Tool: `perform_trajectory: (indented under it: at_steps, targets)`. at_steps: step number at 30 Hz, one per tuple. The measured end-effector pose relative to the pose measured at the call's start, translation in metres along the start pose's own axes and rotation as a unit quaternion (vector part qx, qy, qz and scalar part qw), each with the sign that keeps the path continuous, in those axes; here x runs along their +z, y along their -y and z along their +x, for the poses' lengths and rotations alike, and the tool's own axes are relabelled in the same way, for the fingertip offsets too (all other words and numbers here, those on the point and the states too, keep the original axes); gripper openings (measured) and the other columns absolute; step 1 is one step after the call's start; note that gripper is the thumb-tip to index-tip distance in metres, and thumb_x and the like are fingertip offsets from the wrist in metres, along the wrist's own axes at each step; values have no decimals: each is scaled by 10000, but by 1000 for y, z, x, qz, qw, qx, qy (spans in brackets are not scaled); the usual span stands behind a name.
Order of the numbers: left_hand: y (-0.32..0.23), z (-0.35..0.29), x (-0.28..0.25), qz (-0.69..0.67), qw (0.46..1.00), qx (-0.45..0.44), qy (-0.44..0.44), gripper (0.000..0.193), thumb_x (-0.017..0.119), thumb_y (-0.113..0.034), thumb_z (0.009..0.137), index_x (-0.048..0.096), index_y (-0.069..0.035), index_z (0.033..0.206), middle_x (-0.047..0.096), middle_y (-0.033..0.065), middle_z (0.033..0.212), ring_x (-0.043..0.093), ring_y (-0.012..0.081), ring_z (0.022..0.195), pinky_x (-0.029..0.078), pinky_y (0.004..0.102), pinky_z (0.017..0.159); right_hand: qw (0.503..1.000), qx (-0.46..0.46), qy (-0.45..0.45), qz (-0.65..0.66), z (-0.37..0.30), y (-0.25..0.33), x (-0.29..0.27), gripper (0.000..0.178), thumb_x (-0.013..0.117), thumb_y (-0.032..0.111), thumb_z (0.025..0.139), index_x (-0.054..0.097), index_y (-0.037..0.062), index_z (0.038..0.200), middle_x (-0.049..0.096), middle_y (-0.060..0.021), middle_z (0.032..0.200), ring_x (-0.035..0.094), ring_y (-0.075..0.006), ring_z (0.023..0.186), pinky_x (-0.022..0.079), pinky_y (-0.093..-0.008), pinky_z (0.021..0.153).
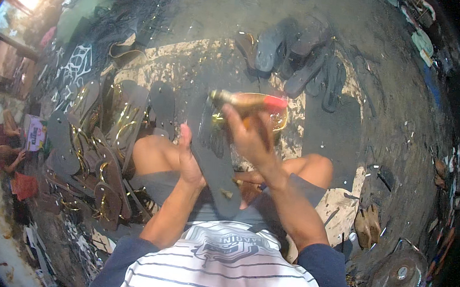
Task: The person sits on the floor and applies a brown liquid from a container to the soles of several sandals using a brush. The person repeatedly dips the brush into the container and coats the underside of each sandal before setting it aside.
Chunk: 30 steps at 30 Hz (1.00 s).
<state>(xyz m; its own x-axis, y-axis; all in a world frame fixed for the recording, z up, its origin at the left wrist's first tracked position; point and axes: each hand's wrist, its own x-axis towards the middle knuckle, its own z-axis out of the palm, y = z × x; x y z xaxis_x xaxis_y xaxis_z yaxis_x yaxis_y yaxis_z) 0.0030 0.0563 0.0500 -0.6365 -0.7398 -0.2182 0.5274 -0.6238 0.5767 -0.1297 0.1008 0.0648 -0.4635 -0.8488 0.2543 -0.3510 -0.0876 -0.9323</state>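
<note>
Near the middle of the frame, the right hand (250, 137) has its fingers closed round a tool (248, 102) with a red end, too blurred to identify. Left of centre, the left hand (191, 159) stands on edge, a digit pointing up; whether fingers curl under the dark sole (216, 172) cannot be told.

No strap shows on this sole, so it looks unfinished. It lies aslant between the hands, its left edge just beside or against the left palm, its lower end over the person's lap; the right fingers and the tool are to the right of its upper part.

Behind the tool, right of centre, is a yellow-rimmed bowl (282, 118). Sandals (106, 207) with gold straps crowd the left side and seem further along. Dark footwear (271, 48) lies at the upper right, its stage unclear. A fan (399, 273) occupies the lower right.
</note>
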Motion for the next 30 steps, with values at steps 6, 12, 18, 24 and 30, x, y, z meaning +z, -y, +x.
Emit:
perform_trajectory:
  at_steps: [6,12,18,24,30]
  targets:
    - [-8,7,1,-20,999,21,-15,766,420,-716,968,538,-81,1381,623,95,1290,598,236,1179,483,413,1027,999,-11,-27,44,-9,-2,7,292,655,274,992,692,-1,1084,707,-118,1018,677,-233,931,526,-359,805]
    - [-14,6,-16,-55,997,-23,43,762,383,-703,986,531,-72,1387,646,100,1233,634,228,1104,526,382,948,997,-2,-12,70,-23,-2,9,303,681,242,955,679,-11,1121,683,-197,1143,654,-357,1050,513,-419,896]
    - [0,-41,-41,-7,997,-78,-8,845,388,-751,958,491,-52,1422,637,130,1241,651,225,1050,562,375,877,975,110,74,-180,2,-124,-28,355,678,301,945,702,20,1160,721,-183,1125,681,-366,986,515,-411,870]
    - [21,-84,-65,20,993,-94,-65,839,441,-732,949,520,-17,1380,679,160,1161,699,239,914,603,369,775,945,33,-12,-326,13,-166,-42,339,727,313,916,725,46,1125,734,-143,1101,697,-296,982,523,-403,866]
    - [23,-52,-94,33,994,-78,-71,765,492,-672,954,552,8,1300,694,141,1061,698,221,820,608,339,708,961,84,-25,-264,18,-108,-105,304,731,295,915,742,30,1062,729,-127,1104,681,-267,1015,501,-426,913]
